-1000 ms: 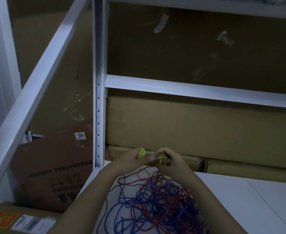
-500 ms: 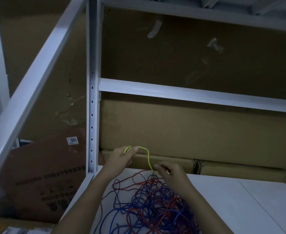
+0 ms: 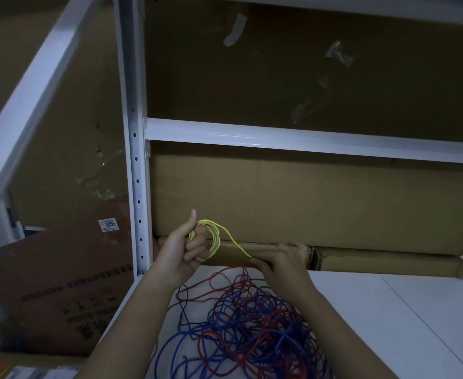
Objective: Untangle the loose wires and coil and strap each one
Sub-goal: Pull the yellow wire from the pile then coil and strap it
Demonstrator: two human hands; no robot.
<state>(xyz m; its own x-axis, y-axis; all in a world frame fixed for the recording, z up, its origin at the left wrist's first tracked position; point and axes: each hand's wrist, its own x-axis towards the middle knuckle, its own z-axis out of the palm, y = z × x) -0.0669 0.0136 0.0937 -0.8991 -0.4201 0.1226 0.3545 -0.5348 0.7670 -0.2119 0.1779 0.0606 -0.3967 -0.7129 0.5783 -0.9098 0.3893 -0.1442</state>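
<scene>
A yellow-green wire [image 3: 216, 236] is looped in a small coil round the curled fingers of my left hand [image 3: 182, 250], whose thumb points up. A free strand runs from the coil down and right to my right hand [image 3: 280, 262], which pinches it between thumb and fingertips. Both hands hover above the back of the white shelf board [image 3: 388, 310]. Below them a tangled heap of red and blue wires [image 3: 246, 321] lies on the board between my forearms.
A white metal upright [image 3: 134, 160] and crossbeam [image 3: 306, 138] frame the shelf. Large cardboard boxes [image 3: 306, 203] stand behind the hands. A brown carton with a "3055" label [image 3: 61, 283] leans at the left, outside the rack.
My left hand has turned, thumb up, and the yellow-green wire now forms a wider coil round its fingers. My right hand has moved right, drawing the strand out.
</scene>
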